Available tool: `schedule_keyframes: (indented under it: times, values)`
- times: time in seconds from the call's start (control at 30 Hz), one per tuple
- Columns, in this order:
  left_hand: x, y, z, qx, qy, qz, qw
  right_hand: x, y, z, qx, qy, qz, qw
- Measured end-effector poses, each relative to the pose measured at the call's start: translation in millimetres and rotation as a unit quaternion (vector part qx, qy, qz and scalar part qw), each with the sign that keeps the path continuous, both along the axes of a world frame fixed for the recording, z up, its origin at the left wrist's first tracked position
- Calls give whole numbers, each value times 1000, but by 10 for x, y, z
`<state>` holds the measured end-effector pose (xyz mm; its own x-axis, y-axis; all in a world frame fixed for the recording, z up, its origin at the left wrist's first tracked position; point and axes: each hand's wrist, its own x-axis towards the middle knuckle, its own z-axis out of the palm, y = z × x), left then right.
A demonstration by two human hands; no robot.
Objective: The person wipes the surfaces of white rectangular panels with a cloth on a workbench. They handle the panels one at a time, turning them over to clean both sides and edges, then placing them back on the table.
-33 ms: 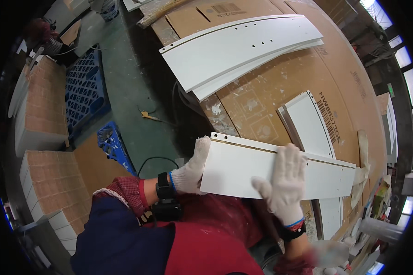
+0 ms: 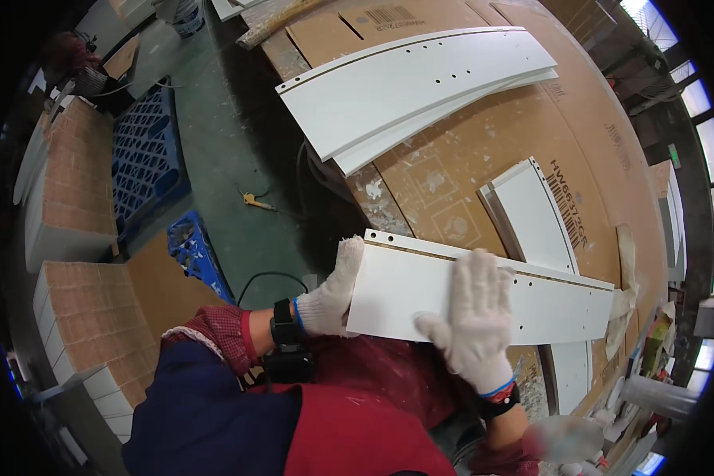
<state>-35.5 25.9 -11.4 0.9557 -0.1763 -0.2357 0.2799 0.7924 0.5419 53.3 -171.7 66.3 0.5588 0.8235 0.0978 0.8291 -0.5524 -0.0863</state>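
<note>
A white board (image 2: 401, 289) with a groove and several drilled holes lies across in front of me, its right part over another white board (image 2: 531, 202) on the cardboard. My left hand (image 2: 335, 292), in a pale knit glove, grips the drilled board's left end. My right hand (image 2: 479, 321), gloved too, rests flat on its top face with the fingers stretched out and the thumb apart. The underside and the left fingertips are hidden.
Brown cardboard (image 2: 444, 174) covers the bench. Stacked white boards (image 2: 404, 87) lie at its far side. On the floor to the left are a blue pallet (image 2: 147, 159), a yellow-handled tool (image 2: 258, 201) and piles of boards (image 2: 95, 317). A blurred clear object (image 2: 567, 438) is at lower right.
My right hand has slid a little to the left along the board's face, uncovering holes to its right. My left hand keeps its place at the end.
</note>
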Motion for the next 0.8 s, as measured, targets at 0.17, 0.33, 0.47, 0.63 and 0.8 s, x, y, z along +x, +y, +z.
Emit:
schedule_keyframes:
  times: [0.17,0.33,0.47,0.63,0.8]
  values:
    - [-2,46,-75,-49,44,-76,995,-425,342,126,90,459,340,816]
    - [9,101,371,51,93,-104,989,-378,-91,135,173,512,85,837]
    - [21,83,558,97,137,-74,983,-508,-549,292,175,582,-128,784]
    - [103,266,629,45,99,42,993,-601,-879,116,202,603,-218,740]
    - [311,722,764,-5,-12,179,984,-573,-996,54,238,602,-215,732]
